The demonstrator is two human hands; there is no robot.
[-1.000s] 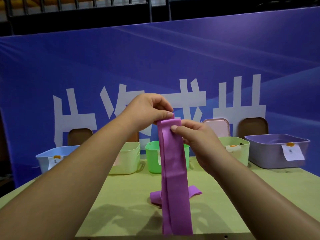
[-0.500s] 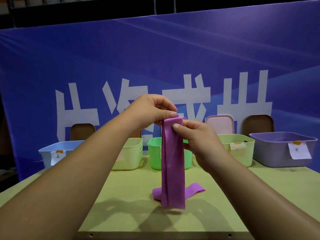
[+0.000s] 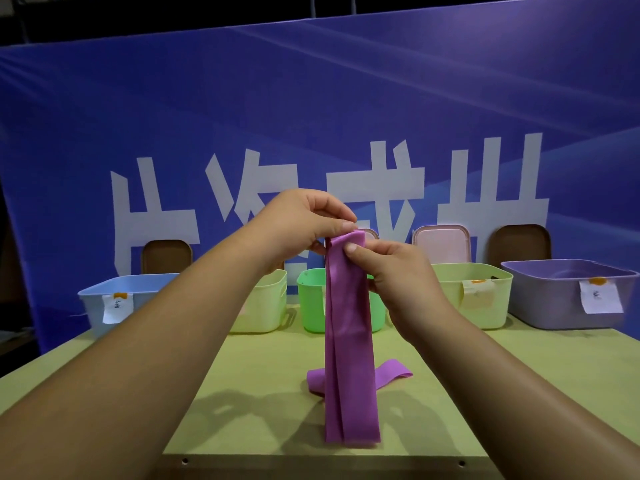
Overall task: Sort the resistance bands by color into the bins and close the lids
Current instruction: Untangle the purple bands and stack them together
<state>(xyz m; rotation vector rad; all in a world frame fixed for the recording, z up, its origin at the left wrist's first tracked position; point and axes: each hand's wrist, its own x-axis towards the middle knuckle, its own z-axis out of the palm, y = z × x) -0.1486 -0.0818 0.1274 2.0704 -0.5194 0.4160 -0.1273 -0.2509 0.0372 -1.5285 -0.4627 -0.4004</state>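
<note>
Head view: band hangs over the desk.
Left hand and right hand pinch its 12 o'clock end.

Hanging purple band now shorter; lower end raised.

The light is even and fairly bright and falls from overhead. Soft shadows of the forearms and the hanging band lie on the table near its front edge. The blue banner carries pale diagonal streaks of sheen, while the strip above it is almost black. Wide-angle distortion bows the banner's top edge and stretches the forearms toward the lower corners. The purple bin at the right is slightly smeared, and its label is unreadable.
</note>
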